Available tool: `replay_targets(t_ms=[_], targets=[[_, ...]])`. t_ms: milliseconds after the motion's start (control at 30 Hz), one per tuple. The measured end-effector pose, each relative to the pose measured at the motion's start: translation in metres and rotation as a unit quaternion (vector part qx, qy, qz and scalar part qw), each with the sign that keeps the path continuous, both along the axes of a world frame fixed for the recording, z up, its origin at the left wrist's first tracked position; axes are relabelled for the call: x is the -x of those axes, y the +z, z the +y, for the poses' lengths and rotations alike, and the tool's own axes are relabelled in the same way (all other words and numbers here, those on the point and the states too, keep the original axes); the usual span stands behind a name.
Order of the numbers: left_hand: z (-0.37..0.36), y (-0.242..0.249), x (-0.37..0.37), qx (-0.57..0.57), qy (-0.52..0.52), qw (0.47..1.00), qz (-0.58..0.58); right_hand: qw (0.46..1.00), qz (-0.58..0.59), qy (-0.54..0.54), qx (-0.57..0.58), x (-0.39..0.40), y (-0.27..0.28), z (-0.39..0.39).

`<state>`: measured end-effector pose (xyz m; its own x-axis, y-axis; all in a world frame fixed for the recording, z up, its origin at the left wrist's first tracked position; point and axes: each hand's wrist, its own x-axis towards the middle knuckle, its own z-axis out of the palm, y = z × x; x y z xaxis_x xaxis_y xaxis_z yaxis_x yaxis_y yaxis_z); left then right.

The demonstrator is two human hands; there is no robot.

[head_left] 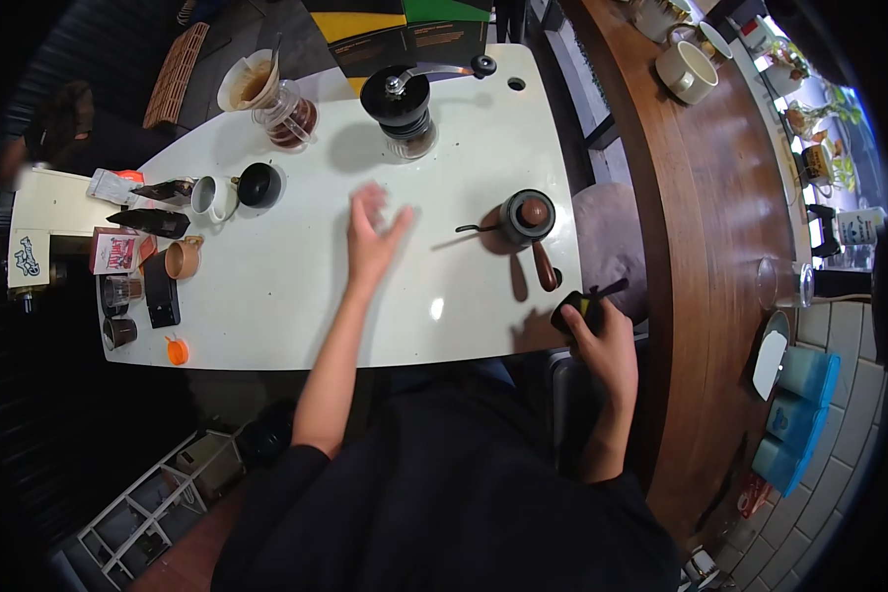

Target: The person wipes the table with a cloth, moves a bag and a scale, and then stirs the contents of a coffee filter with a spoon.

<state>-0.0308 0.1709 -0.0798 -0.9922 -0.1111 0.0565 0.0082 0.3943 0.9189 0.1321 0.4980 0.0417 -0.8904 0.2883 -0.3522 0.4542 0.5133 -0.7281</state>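
Note:
My left hand [373,242] is raised over the middle of the white table, empty, its fingers apart and slightly blurred. At the table's front right edge my right hand [607,345] is closed around a small black item [568,312] with a yellow patch and a dark stick-like part; I cannot tell what it is. Just beyond that hand stands a small black gooseneck kettle [516,219] with a wooden knob and handle, its thin spout pointing left. Past my left hand is a hand-crank coffee grinder [397,104] with a black top and glass base.
A glass coffee server [291,120] carries a dripper with a paper filter [252,87] at the back left. A white cup [210,199], a black cup [259,185], a tan cup [182,259] and dark pouches [148,223] stand left. A wooden counter [705,296] runs along the right.

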Motion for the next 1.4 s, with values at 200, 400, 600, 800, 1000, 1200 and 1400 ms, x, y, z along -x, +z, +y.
replay_targets(t_ms=[200,400,600,800,1000,1200,1400], targets=[[0.004,-0.011,0.118,0.063,-0.031,0.992,0.107,0.942,-0.041,0.11,0.315,-0.003,0.036,-0.058],[0.003,0.001,0.135,0.066,-0.101,0.992,0.047,0.896,-0.045,0.057,0.437,0.012,-0.07,-0.167],[0.008,0.0,0.146,0.068,-0.089,0.992,0.062,0.907,0.393,0.142,0.054,0.054,-0.106,-0.208],[0.008,-0.001,0.161,0.077,-0.096,0.99,0.068,0.902,0.365,0.192,-0.131,0.109,-0.133,-0.219],[0.006,-0.005,0.155,0.098,-0.078,0.991,0.053,0.903,0.233,0.291,-0.216,0.094,-0.125,-0.186],[-0.059,0.028,0.021,-0.076,-0.012,0.995,0.057,0.953,0.256,0.153,-0.053,0.113,-0.117,-0.202],[-0.145,0.076,-0.118,-0.046,0.02,0.998,0.048,0.936,0.315,-0.147,0.046,0.161,-0.121,-0.232]])
